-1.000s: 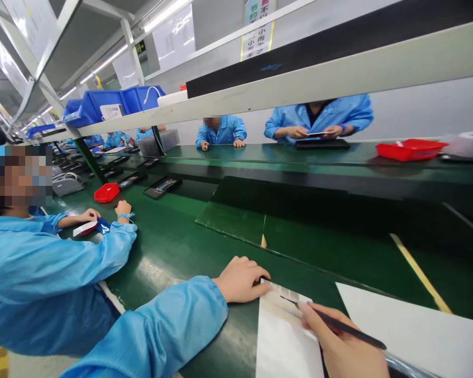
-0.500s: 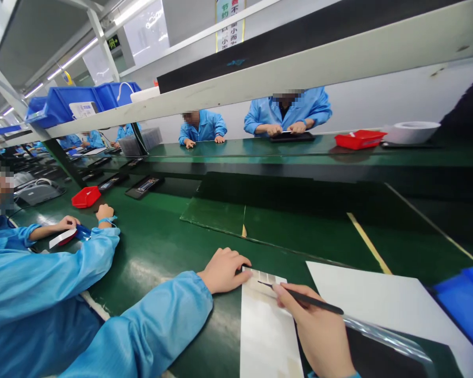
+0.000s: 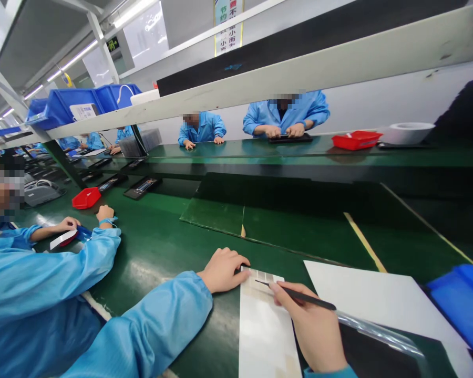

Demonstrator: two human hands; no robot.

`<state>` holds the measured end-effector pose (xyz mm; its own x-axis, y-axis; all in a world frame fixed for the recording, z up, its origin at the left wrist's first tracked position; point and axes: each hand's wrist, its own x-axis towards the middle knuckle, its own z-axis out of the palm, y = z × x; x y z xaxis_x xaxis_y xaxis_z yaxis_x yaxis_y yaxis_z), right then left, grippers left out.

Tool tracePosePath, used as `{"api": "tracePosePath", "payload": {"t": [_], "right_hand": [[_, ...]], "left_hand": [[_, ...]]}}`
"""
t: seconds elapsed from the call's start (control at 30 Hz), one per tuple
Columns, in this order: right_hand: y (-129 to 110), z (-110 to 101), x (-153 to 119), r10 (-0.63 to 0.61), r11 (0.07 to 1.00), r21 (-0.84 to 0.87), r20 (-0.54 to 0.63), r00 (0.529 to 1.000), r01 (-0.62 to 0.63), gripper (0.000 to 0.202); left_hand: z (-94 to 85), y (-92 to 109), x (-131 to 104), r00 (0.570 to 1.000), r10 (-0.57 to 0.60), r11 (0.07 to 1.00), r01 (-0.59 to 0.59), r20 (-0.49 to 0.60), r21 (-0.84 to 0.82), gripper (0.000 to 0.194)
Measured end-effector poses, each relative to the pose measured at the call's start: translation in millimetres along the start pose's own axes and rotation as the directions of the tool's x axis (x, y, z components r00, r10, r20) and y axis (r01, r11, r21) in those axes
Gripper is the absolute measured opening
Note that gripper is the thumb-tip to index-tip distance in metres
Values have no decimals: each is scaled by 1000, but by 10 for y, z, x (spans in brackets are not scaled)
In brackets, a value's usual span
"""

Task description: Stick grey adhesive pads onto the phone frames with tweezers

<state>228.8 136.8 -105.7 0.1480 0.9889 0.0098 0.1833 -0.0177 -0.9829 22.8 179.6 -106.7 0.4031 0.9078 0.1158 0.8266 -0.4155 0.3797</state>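
Banner [image 3: 228,29] shows "节约"; right fingers [image 3: 287,301] pinch a black tool [image 3: 309,298], tip over the white card [image 3: 265,331]; left fingers [image 3: 236,260] touch its far-left corner, grip unclear.

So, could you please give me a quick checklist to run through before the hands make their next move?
1. Dark pointed tool held in the right hand: ok.
2. Tool's tip positioned over the narrow white sheet: ok.
3. Tip touching the sheet's surface: cannot tell.
4. Left hand at the narrow sheet's far left corner: ok.
5. Left hand pressing firmly enough to steady it: cannot tell.
6. Neighbour's sleeve on the left, clear of the narrow sheet: ok.
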Motion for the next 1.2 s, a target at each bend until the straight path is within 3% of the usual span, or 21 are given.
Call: {"api": "tracePosePath", "payload": {"t": [0.27,0.5,0.73,0.9,1.1,1.2], "right_hand": [[29,-13,1,-19,999,28,-5,1000,19,35],[11,31,-51,-9,1000,24,-93,996,11,35],[14,-8,-22,6,996,85,49,999,-11,32],[30,30,-45,12,954,297,71,997,-33,39],[-28,-3,-42,43,999,31,-33,999,-42,39],[18,-15,-6,10,998,65,-35,999,-7,39]], "left_hand": [[5,-7,0,1000,5,1000,-5,-1,-7,28],[5,-11,-4,1000,8,1000,-8,2,-10,29],[8,-12,-6,1000,3,1000,-3,6,0,28],[3,-11,-5,1000,3,1000,-3,16,1,30],[-21,10,-3,1000,-7,1000,7,25,1,31],[-15,-2,12,1000,-4,1000,4,27,14,31]]}}
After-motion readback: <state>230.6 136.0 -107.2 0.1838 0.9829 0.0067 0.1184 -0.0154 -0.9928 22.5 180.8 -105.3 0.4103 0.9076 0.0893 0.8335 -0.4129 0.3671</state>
